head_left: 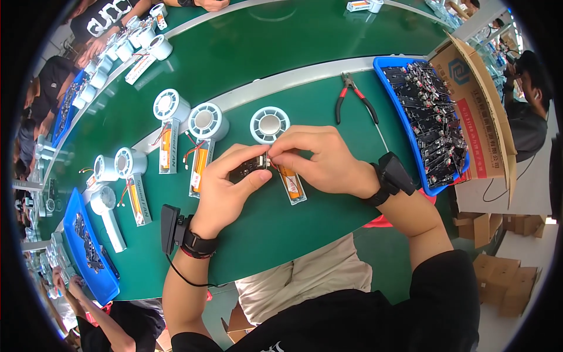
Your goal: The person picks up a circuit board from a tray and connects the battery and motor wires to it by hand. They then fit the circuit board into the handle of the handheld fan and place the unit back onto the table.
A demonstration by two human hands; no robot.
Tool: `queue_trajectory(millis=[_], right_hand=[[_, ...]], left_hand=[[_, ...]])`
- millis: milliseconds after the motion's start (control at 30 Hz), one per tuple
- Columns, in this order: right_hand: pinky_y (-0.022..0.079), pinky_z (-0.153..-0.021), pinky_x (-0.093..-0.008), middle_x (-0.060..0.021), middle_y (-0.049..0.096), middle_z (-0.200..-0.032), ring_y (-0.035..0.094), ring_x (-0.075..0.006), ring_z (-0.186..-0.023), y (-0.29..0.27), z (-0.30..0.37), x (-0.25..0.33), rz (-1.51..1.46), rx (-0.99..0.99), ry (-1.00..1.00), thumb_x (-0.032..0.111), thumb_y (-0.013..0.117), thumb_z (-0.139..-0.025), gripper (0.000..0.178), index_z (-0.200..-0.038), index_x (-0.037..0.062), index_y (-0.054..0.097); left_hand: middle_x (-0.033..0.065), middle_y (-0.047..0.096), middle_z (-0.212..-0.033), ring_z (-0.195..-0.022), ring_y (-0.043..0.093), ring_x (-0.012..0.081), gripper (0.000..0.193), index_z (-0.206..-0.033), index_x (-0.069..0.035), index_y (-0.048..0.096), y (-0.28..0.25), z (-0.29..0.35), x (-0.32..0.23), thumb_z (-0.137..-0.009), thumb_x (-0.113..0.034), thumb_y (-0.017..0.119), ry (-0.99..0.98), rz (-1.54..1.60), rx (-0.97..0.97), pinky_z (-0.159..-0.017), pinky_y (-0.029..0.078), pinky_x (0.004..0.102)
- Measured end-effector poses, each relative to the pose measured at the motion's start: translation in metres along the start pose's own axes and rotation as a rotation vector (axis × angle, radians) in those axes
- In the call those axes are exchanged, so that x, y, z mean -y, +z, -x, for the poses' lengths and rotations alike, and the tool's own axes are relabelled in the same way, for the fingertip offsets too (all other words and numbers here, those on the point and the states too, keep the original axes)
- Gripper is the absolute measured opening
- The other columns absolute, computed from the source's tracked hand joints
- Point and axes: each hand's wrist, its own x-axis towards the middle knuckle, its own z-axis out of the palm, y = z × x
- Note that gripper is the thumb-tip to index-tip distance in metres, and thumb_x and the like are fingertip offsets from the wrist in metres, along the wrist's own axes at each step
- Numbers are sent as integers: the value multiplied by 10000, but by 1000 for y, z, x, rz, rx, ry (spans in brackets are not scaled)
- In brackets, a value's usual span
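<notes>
Reference item: the central fan point(270, 123), lying on the green table point(252, 234) with its orange battery point(291, 183) exposed in the handle.

Left hand point(226, 188): fingers clamped on the edges of a black circuit board point(248, 168), held just below the head of the central fan and left of its battery.

Right hand point(322, 159): fingertips pinched together on a thin wire lead point(271, 163) at the board's right edge. Whether the lead is seated cannot be told; the fingers hide the joint.

Left of the central fan: two open fan units point(208, 122) nearby, further fan units beyond them, then a blue tray point(111, 287) with dark parts.

Right of the central fan: red-handled pliers point(339, 108), then a second blue tray point(420, 161) filled with wired boards point(425, 111); a cardboard box point(492, 111) stands behind that tray.
</notes>
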Motion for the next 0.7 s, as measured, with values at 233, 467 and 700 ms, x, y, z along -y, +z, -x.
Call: queue_trajectory(millis=[233,467,700], right_hand=[[561,-783,-293,-74,706,-949,694,-148,-860,-2,2,10,-257,113,329,-19,678,-925,82,-998,5,652],[549,-815,-287,-52,677,-990,668,-119,-906,-7,-2,6,-393,139,451,1,694,-928,146,-977,33,561],[527,-792,-260,-59,682,-972,650,-98,-881,-15,-6,14,-323,194,431,-6,731,-898,243,-949,46,499]], left_hand=[[89,685,-1114,-1000,655,195,404,-1227,-46,720,0,0,0,-831,-8,797,77,-127,5,-893,525,303],[86,665,-1048,-931,630,234,432,-1167,-54,746,1,-3,-6,-745,-4,829,415,-704,-20,-835,494,349],[29,639,-951,-867,608,224,453,-1141,-118,752,9,-4,-15,-698,-49,818,559,-947,-96,-755,438,360]])
